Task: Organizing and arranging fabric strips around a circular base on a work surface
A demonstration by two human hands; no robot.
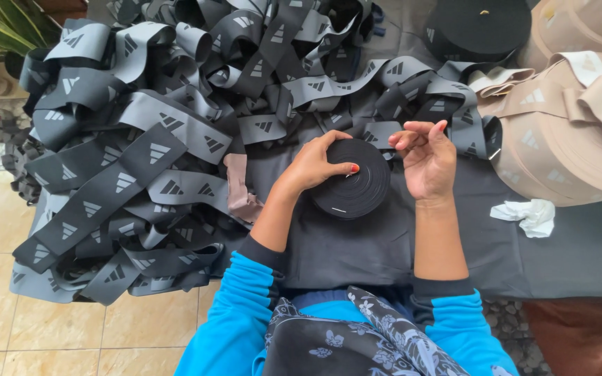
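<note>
Nearest the camera, two blue sleeves with dark cuffs reach forward over a dark patterned scarf (357,334). Both forearms stretch out over a dark grey cloth-covered surface (357,257).

The left hand (318,163) lies curled over the top left of a round black roll of elastic band (353,179), fingers spread along its rim and thumb pressing on its flat face, so it grips the roll. The roll lies flat on the surface between the two hands; one small pale mark shows near its lower edge. The right hand (426,157) is raised just beside the roll's right edge, palm turned inward, fingers bent and pinched toward the thumb; whether a band end runs between them cannot be told.

To the right lies one crumpled white scrap (529,216). Left and beyond, a loose heap of grey and black elastic band (141,139) spills off the surface edge, printed all along with repeated three-bar triangular marks, pale on black and dark on grey.

Farther right sit two large beige rolls (566,139) with pale marks, and at the back one big black roll (479,28).
</note>
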